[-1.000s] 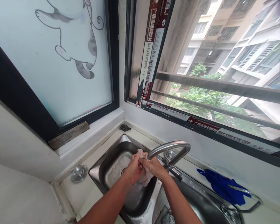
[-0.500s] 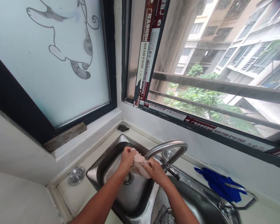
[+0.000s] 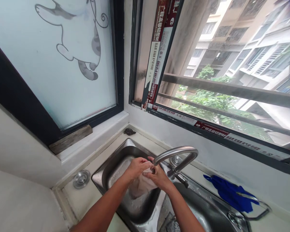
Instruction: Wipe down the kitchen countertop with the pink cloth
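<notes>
A pale pink, thin, wet cloth (image 3: 142,186) hangs from both my hands over the left basin of the steel sink (image 3: 103,174). My left hand (image 3: 138,168) is closed on its upper edge, fingers pointing toward the faucet. Close beside it, my right hand (image 3: 159,176) grips the cloth from the other side, thumb and fingers bent round it. The curved faucet (image 3: 177,150) ends right above my right hand's fingers. Part of the cloth's top is hidden by my fingers, and its lower part covers the drain.
A dark scouring pad (image 3: 130,131) lies at the back corner. A metal sink strainer (image 3: 81,179) sits on the left counter, another (image 3: 176,160) behind the faucet. A blue cloth (image 3: 229,193) lies at the right by a second, bent tap (image 3: 258,216). Dark mesh (image 3: 170,224) is in the right basin.
My hands have come together under the faucet's mouth. The cloth, bunched between them before, now hangs down spread out over the basin. The view has shifted slightly.
</notes>
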A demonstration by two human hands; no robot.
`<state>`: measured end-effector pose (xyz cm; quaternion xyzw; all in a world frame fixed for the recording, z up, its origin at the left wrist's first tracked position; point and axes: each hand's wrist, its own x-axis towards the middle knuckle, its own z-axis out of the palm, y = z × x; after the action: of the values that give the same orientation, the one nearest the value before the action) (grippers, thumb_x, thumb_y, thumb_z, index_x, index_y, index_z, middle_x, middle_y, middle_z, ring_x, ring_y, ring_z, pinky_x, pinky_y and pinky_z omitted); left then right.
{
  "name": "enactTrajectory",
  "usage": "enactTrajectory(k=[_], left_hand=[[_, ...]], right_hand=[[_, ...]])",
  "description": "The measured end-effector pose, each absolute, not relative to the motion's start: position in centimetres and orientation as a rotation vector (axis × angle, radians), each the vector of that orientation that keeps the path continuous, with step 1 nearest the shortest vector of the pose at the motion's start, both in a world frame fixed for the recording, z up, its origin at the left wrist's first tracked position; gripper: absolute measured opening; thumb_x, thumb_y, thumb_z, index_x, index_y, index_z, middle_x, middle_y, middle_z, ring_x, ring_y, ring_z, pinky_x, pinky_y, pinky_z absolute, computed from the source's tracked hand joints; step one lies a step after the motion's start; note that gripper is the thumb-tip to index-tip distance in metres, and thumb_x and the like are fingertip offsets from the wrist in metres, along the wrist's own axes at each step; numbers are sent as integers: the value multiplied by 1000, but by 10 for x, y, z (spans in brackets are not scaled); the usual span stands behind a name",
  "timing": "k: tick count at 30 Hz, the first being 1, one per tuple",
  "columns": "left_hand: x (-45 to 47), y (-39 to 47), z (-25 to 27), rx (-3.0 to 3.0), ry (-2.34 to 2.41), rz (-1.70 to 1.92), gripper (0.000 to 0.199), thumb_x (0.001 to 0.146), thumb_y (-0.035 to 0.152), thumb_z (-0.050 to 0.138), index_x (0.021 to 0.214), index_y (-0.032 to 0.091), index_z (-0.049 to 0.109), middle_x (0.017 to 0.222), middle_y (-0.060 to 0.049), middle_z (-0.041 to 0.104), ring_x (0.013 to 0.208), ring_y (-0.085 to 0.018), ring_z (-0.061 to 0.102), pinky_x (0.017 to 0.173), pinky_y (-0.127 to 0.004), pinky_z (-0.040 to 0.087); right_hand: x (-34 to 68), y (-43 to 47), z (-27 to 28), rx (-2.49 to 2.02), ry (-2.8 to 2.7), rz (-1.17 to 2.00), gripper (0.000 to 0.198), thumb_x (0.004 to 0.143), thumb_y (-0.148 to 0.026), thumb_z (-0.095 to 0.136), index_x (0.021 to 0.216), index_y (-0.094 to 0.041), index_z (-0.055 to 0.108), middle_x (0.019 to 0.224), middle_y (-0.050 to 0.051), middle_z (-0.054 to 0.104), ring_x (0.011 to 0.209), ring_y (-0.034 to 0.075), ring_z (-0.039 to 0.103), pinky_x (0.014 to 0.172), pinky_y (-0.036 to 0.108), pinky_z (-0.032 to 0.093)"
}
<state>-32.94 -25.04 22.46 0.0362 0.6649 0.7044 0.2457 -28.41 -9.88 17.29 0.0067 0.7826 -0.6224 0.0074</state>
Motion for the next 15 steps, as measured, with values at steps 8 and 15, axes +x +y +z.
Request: enactTrajectory(k=[8,15], left_hand=[[-332,-248,220,85,1878,1939,35,64,36,81,89,19,64,67,4,63,59,-11,55,59,-23,40],[-338,-249,207,-68,1879,2083,46,75,64,69,82,19,61,68,3,59,67,-12,55,61,-24,40]], right_hand=[[-282,-94,173,201,2657,-1821,38,65,-47,71,92,-21,63,82,3,63,78,24,59,71,35,48],[-291,-101,188,59,2886,-1875,39,75,-50,59,101,-20,61,98,9,64,91,28,60,86,42,49]])
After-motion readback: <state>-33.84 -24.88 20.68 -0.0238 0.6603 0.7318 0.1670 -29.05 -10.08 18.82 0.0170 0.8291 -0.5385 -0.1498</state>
